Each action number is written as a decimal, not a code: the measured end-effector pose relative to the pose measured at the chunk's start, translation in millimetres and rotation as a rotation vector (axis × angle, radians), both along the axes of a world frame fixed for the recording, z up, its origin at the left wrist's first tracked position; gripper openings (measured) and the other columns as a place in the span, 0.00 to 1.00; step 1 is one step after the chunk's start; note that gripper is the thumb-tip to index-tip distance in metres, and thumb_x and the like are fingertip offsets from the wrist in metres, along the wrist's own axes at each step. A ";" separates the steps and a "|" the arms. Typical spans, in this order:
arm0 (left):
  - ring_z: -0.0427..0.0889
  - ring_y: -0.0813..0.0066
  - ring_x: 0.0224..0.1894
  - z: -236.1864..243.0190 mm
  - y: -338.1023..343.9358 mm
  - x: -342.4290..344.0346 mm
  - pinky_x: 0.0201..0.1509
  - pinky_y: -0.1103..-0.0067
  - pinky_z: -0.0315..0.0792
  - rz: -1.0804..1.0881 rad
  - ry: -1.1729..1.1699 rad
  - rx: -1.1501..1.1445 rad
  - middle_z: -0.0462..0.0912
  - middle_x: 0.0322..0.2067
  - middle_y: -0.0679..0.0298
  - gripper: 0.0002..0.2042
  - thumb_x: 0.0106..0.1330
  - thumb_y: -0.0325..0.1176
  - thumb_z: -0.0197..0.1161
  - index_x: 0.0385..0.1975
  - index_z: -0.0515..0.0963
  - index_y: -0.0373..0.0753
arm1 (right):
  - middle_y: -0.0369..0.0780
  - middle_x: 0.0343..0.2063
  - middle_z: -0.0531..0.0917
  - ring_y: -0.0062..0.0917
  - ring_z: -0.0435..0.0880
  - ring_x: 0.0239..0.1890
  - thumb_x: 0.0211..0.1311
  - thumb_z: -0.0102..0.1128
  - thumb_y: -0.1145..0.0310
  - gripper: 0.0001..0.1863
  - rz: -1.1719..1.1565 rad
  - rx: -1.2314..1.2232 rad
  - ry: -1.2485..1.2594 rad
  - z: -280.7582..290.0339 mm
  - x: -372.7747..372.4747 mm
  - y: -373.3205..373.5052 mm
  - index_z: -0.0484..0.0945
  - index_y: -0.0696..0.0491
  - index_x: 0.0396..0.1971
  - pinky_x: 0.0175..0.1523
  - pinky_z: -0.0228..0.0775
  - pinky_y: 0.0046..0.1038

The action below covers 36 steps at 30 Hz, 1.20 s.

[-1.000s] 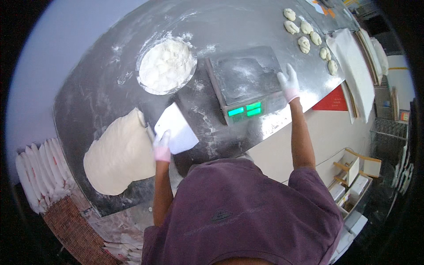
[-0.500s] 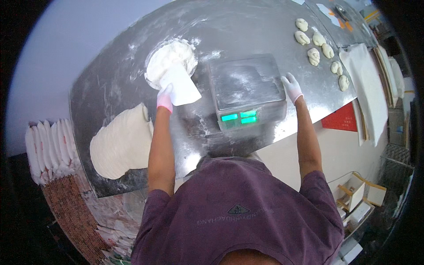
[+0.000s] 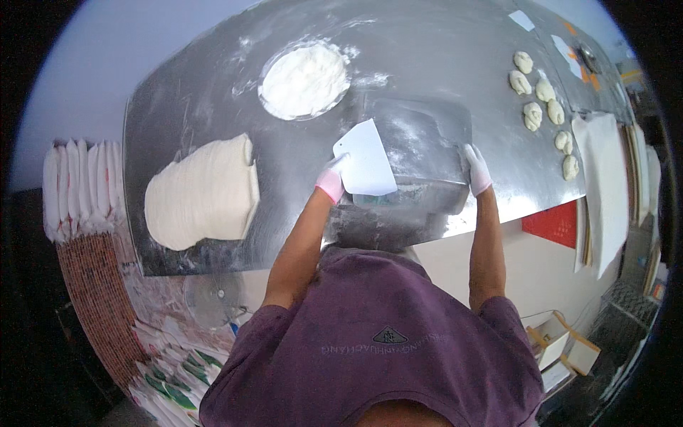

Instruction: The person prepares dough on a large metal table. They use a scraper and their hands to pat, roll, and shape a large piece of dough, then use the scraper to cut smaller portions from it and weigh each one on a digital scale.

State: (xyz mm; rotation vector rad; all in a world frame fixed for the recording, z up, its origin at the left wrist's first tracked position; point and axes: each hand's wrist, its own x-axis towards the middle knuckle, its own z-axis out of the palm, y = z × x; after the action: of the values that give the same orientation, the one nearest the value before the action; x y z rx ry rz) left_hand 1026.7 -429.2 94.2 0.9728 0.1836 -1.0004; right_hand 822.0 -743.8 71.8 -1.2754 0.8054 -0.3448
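Note:
My left hand (image 3: 334,178), in a white glove with a pink cuff, grips a flat white dough scraper (image 3: 367,160). The scraper overlaps the left front of a grey metal scale (image 3: 427,135) and hides part of its front face. At the scale's right edge rests my right hand (image 3: 479,169), gloved too, its fingers stretched out along the side and holding nothing. Left of the scale lies a large folded slab of dough (image 3: 203,192). Beyond my left hand stands a round bowl of white flour (image 3: 304,80).
Several small dough pieces (image 3: 556,112) lie at the right of the floured metal table (image 3: 299,153). White cloth (image 3: 601,185) hangs by the right edge, near a red panel (image 3: 551,224). White sacks (image 3: 84,188) stand at left, and open boxes (image 3: 558,345) sit lower right.
My left hand has brought the scraper from the flour bowl rightward to the scale. The scale's green display no longer shows clearly. My right hand stays at the scale's right side. The view has shifted.

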 end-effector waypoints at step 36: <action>0.73 0.52 0.52 86.8 177.5 168.3 0.56 0.67 0.66 -0.719 -1.073 0.866 0.77 0.48 0.53 0.22 0.65 0.49 0.46 0.48 0.76 0.40 | 0.50 0.45 0.75 0.45 0.72 0.49 0.48 0.60 0.57 0.23 0.616 -1.052 0.229 18.3 250.0 405.0 0.74 0.56 0.41 0.55 0.64 0.40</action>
State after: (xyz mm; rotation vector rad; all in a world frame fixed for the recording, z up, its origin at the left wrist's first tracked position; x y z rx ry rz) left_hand 1195.0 -251.6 181.1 2.3470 -0.7432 -0.8821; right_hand 1072.0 -338.8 90.1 -2.4985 0.3434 -0.0995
